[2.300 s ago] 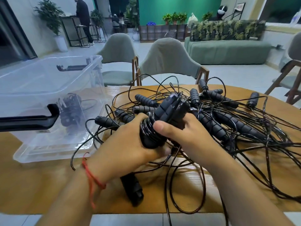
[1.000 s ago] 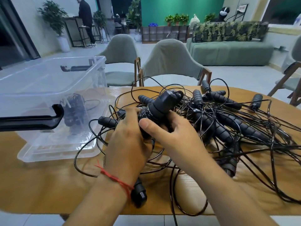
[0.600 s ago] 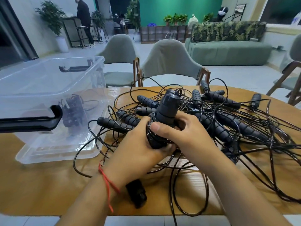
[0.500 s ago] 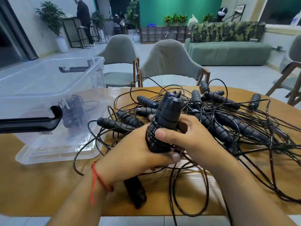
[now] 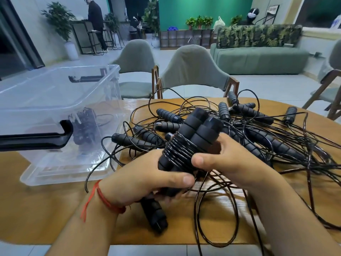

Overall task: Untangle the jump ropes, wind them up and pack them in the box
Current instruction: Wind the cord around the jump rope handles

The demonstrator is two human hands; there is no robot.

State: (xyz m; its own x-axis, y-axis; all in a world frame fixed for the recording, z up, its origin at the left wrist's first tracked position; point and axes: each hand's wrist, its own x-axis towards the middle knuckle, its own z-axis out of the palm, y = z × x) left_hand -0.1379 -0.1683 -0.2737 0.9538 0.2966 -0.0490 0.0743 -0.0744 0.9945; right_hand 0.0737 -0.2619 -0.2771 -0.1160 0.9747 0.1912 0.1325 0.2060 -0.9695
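The table [image 5: 46, 215] is smooth, lightly glossy wood. On its left stands a clear, shiny plastic box [image 5: 55, 100] with matt black clips. The jump ropes [image 5: 258, 141] have matt ridged foam grips and glossy black cords. The far chairs [image 5: 191, 67] wear matt grey-green cloth.

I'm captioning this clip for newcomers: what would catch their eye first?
A big tangle of black jump ropes sprawls over the right half of the wooden table. In front of it, the left hand and right hand grip a pair of handles bound with wound cord. At left stands a clear plastic box with a dark rope bundle inside.
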